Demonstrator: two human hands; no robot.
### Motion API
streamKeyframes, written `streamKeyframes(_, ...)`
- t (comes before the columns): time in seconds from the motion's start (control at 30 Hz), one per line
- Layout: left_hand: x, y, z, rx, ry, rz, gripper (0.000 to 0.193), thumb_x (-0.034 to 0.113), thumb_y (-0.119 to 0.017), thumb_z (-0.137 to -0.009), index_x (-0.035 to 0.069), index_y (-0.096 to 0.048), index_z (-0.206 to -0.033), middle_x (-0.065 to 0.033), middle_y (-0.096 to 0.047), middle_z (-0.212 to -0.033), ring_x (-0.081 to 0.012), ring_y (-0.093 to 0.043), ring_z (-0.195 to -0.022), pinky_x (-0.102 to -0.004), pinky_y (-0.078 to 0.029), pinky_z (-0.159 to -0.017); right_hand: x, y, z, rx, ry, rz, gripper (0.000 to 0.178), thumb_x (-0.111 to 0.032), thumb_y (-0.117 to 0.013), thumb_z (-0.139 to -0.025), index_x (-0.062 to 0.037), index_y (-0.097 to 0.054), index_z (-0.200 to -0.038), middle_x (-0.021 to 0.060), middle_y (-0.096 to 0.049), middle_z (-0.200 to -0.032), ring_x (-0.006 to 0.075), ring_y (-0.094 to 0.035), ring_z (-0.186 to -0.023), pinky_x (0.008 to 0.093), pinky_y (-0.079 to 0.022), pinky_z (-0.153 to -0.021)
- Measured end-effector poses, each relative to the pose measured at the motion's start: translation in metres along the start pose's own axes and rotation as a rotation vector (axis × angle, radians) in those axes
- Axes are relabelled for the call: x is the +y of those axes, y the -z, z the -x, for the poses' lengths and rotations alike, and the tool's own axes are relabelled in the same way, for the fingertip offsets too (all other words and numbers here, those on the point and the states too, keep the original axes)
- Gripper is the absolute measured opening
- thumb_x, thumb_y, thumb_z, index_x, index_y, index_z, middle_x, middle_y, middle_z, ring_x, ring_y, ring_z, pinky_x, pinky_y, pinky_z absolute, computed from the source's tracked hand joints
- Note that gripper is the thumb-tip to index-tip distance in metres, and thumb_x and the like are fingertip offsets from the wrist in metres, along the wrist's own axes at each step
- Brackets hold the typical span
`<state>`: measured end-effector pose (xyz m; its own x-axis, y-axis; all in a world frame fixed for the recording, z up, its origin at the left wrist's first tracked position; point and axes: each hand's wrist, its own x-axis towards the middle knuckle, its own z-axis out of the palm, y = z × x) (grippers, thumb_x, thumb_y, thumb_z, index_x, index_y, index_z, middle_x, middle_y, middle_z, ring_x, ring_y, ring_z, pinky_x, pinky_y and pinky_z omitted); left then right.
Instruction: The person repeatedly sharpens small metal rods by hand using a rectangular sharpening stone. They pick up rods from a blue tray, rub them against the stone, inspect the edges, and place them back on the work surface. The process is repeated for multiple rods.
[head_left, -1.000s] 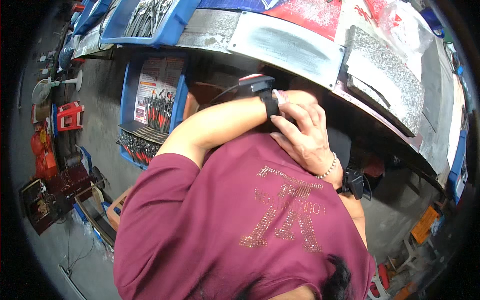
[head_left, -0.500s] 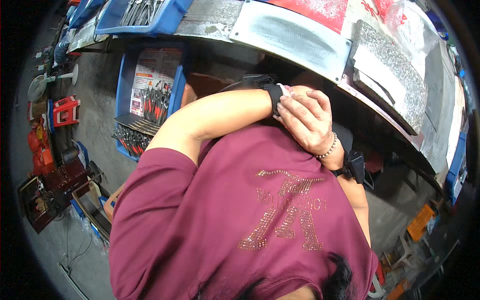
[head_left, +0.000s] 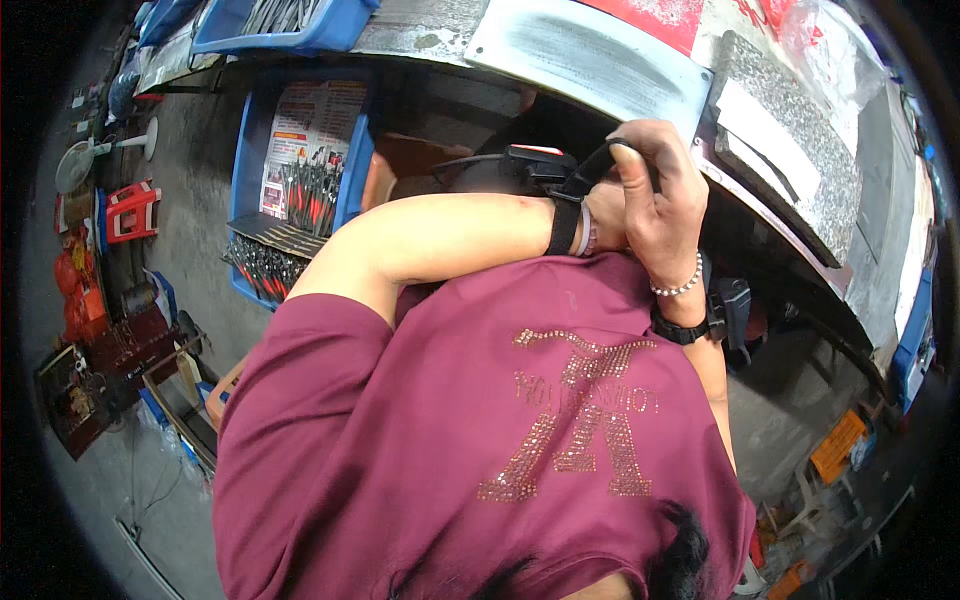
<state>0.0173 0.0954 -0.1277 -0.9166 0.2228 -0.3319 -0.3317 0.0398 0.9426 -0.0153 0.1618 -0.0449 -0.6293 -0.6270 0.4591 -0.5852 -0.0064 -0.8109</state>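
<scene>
My left forearm lies across the front of my maroon shirt (head_left: 400, 420). A black wrist strap (head_left: 566, 226) goes round my left wrist, carrying a black box-shaped device (head_left: 548, 170) with a cable. Beside the strap are a white band and a pinkish bracelet (head_left: 590, 238). My right hand (head_left: 664, 195) pinches the strap's loose end between thumb and fingers, pulling it up from the wrist. Behind it, most of my left hand (head_left: 609, 212) is hidden, and its fingers do not show. My right wrist wears a beaded bracelet (head_left: 680, 289) and another black strap (head_left: 682, 330) with a device.
Ahead runs a workbench with a pale metal plate (head_left: 590, 65) and a speckled stone slab (head_left: 800, 150). Under its left part, a blue bin (head_left: 243, 165) holds several red-and-black handled tools (head_left: 318, 190). Another blue bin (head_left: 340, 30) sits on top. A red stool (head_left: 130, 212) stands left.
My right hand has risen from lying over my left wrist and now draws the strap end upward. The device on my left wrist shows more of its top.
</scene>
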Motion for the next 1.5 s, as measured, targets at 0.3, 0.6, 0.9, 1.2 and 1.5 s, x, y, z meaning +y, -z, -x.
streamKeyframes(0.3, 0.012, 0.006, 0.014, -0.208, -0.178, -0.234, 0.022, 0.023, -0.062, -0.089, 0.002, -0.07, -0.086, -0.0116, -0.07, -0.082, -0.0252, -0.069, -0.083, -0.0373, -0.054, -0.075, 0.005, -0.005, 0.006, -0.229, -0.098, -0.208, 0.016, -0.016, -0.066, -0.093, -0.0014, -0.063, -0.098, 0.0132, -0.064, -0.083, 0.0281, -0.065, -0.073, 0.032, -0.052, -0.066)
streamKeyframes(0.6, 0.014, 0.011, 0.022, -0.228, -0.186, -0.29, 0.022, 0.023, -0.062, -0.089, 0.002, -0.07, -0.087, -0.0118, -0.07, -0.083, -0.0254, -0.069, -0.084, -0.0373, -0.054, -0.075, 0.0, -0.002, 0.002, -0.19, -0.35, -0.48, 0.017, -0.015, -0.061, -0.097, 0.0013, -0.062, -0.1, 0.0107, -0.067, -0.085, 0.0141, -0.065, -0.076, 0.0291, -0.053, -0.069)
streamKeyframes(0.9, 0.016, 0.02, 0.032, -0.232, -0.2, -0.307, 0.022, 0.022, -0.062, -0.089, 0.002, -0.07, -0.087, -0.012, -0.07, -0.084, -0.0255, -0.069, -0.085, -0.0373, -0.054, -0.076, -0.002, -0.01, 0.004, -0.399, -0.272, -0.301, 0.024, -0.021, -0.073, -0.087, -0.0037, -0.064, -0.102, 0.0154, -0.069, -0.086, 0.0284, -0.071, -0.078, 0.0329, -0.055, -0.069)
streamKeyframes(1.2, 0.015, 0.029, 0.034, -0.239, -0.196, -0.328, 0.022, 0.022, -0.062, -0.089, 0.002, -0.07, -0.088, -0.0121, -0.07, -0.084, -0.0257, -0.069, -0.085, -0.0372, -0.054, -0.076, -0.012, -0.004, 0.004, -0.447, -0.499, -0.433, 0.013, 0.002, -0.061, -0.092, 0.0056, -0.058, -0.105, 0.0121, -0.068, -0.104, 0.0136, -0.067, -0.075, 0.0242, -0.055, -0.065)
streamKeyframes(1.5, 0.016, 0.041, 0.041, -0.241, -0.188, -0.326, 0.021, 0.022, -0.062, -0.089, 0.002, -0.07, -0.088, -0.0123, -0.07, -0.085, -0.0258, -0.069, -0.086, -0.0372, -0.053, -0.077, -0.017, -0.003, 0.005, -0.523, -0.096, -0.387, 0.013, 0.007, -0.062, -0.087, 0.0028, -0.059, -0.098, 0.0115, -0.068, -0.103, 0.0145, -0.064, -0.087, 0.0292, -0.053, -0.077)
